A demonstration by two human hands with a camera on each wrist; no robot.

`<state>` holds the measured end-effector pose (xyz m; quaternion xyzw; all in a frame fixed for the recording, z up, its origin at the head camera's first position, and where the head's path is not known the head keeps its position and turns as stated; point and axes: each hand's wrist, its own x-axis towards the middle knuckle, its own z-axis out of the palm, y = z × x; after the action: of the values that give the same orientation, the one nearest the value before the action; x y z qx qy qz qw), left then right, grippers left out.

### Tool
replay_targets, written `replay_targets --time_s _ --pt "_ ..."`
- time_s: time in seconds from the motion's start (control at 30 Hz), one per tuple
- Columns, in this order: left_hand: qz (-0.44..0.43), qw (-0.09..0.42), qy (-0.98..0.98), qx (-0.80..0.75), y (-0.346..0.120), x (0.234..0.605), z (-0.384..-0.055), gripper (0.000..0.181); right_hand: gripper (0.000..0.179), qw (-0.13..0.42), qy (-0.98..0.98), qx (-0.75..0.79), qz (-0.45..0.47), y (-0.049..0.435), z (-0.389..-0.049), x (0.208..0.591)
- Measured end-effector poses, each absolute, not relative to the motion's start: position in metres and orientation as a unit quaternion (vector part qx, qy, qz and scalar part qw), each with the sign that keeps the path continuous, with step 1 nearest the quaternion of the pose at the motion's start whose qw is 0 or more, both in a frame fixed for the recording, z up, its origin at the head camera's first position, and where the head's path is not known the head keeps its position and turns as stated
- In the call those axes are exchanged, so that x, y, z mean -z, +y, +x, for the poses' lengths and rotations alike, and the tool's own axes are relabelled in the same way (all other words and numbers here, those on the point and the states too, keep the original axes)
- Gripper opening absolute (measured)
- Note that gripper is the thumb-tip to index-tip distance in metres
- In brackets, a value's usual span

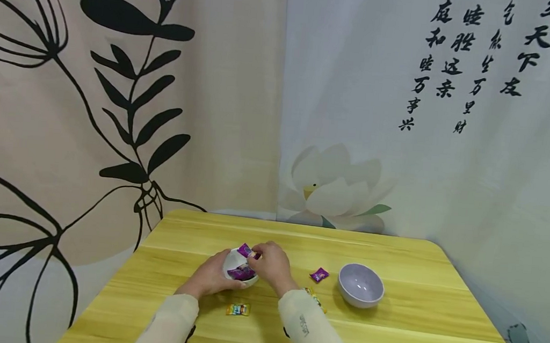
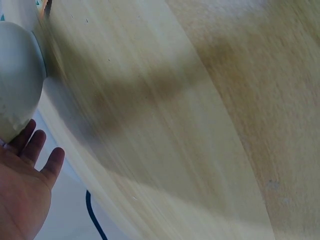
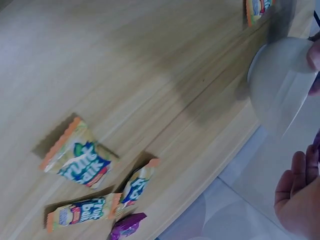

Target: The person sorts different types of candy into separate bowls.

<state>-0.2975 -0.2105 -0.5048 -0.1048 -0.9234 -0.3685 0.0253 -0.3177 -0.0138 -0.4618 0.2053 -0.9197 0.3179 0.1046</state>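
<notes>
My left hand (image 1: pixel 212 275) grips a white bowl (image 1: pixel 229 260) from its left side, the bowl tilted with its mouth facing me. Purple-wrapped candies (image 1: pixel 241 273) lie inside it. Over the bowl's right rim, my right hand (image 1: pixel 273 265) pinches a purple-wrapped candy (image 1: pixel 245 250); its fingertips partly cover the wrapper. In the left wrist view the bowl (image 2: pixel 20 75) shows its outside, with fingers (image 2: pixel 34 146) beneath it. From the right wrist view, the bowl (image 3: pixel 280 82) appears lifted off the table, and the right hand (image 3: pixel 298 200) is cut off by the frame edge.
A lilac bowl (image 1: pixel 360 287) stands to the right on the wooden table (image 1: pixel 388 331). One purple candy (image 1: pixel 319 274) lies left of it. Several yellow fruit candies lie about, one (image 1: pixel 238 309) in front of the white bowl, others (image 3: pixel 82 155) beneath the right forearm.
</notes>
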Motion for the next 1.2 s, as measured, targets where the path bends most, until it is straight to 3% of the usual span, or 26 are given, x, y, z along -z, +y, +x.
replay_targets --time_s 0.23,0.73,1.2 --pt "-0.101 0.027 -0.93 0.354 -0.206 0.505 -0.297 0.095 0.043 0.092 -0.926 -0.297 0.213 -0.015 -0.317 0.461" --pt "-0.085 0.025 -0.928 0.361 -0.208 0.503 -0.297 0.101 0.039 0.139 -0.931 -0.313 0.13 0.026 -0.328 0.465" --pt "-0.086 0.028 -0.93 0.355 -0.208 0.505 -0.297 0.103 0.04 0.135 -0.935 -0.329 0.003 0.059 -0.327 0.475"
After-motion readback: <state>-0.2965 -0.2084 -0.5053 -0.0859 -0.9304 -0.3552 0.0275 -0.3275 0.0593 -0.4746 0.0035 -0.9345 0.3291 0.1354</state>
